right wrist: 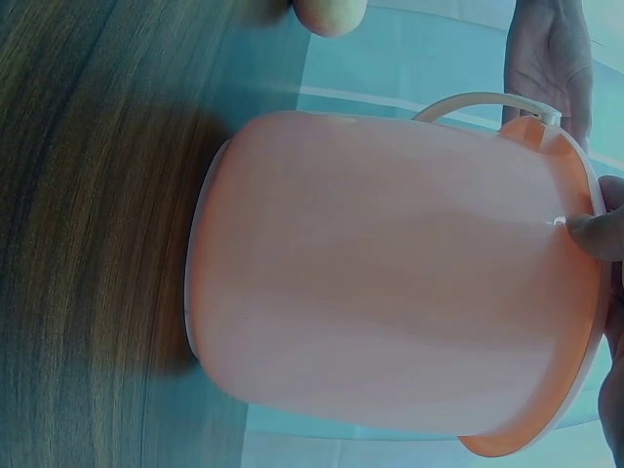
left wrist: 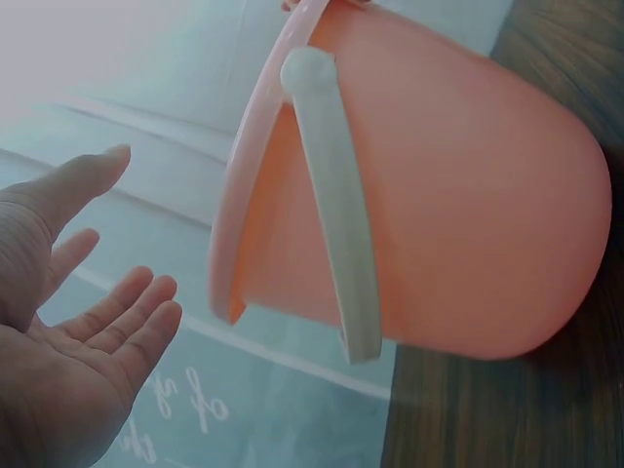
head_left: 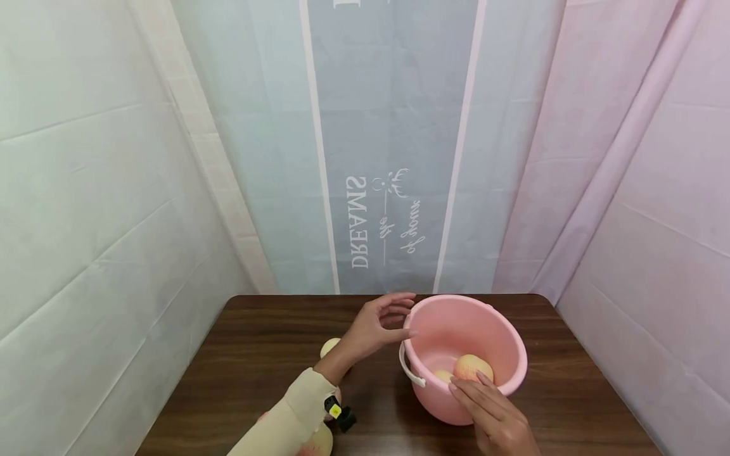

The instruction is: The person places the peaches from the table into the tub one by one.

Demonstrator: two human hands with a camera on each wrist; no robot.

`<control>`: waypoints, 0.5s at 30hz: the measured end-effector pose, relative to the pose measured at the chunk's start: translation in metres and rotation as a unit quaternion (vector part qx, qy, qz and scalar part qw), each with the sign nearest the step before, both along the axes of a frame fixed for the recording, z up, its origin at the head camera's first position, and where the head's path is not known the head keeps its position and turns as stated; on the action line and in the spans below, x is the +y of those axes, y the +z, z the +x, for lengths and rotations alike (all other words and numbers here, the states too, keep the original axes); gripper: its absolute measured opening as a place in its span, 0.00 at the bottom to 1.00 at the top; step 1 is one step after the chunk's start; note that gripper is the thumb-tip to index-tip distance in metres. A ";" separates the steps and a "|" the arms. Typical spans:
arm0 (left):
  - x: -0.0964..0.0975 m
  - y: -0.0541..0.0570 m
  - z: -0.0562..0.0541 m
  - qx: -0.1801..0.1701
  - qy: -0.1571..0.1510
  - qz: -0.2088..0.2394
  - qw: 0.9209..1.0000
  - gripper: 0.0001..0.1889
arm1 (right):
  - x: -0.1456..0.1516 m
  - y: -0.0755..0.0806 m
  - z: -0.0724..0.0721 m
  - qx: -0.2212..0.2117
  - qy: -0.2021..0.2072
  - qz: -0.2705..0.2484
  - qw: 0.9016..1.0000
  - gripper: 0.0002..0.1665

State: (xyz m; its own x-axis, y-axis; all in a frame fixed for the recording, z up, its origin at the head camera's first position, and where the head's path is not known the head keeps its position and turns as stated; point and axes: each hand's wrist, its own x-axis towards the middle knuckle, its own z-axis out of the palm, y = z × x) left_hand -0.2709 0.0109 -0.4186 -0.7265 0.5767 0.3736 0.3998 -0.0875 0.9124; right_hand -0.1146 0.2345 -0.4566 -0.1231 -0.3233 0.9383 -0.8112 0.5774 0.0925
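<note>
A pink bucket (head_left: 467,408) with a white handle (left wrist: 338,214) stands on the table, its mouth towards me in the head view. Inside it lie a red-blushed yellow peach (head_left: 472,367) and part of a paler one (head_left: 443,375). My right hand (head_left: 499,415) grips the near rim, its thumb (right wrist: 597,234) on the outer side and its fingers over the edge. Beside the left rim is my left hand (head_left: 376,326), fingers spread and holding nothing; the left wrist view shows a gap between it and the bucket.
Around my left forearm lie more peaches: a pale one (head_left: 329,346) behind it and a blushed one (head_left: 320,442) at the front, partly covered by the sleeve. The dark wooden table (head_left: 239,361) ends at a printed curtain (head_left: 393,126) behind.
</note>
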 end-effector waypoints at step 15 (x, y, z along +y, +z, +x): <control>-0.027 -0.013 -0.003 0.013 0.027 -0.031 0.999 0.34 | 0.000 -0.004 -0.002 0.018 0.004 0.002 1.000 0.17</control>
State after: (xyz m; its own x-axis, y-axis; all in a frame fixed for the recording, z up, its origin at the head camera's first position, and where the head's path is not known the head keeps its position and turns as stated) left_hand -0.2736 -0.0158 -0.4314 -0.7485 0.5590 0.3567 0.4254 -0.0079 0.9050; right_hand -0.1169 0.2343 -0.4607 -0.0864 -0.3283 0.9406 -0.8120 0.5702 0.1244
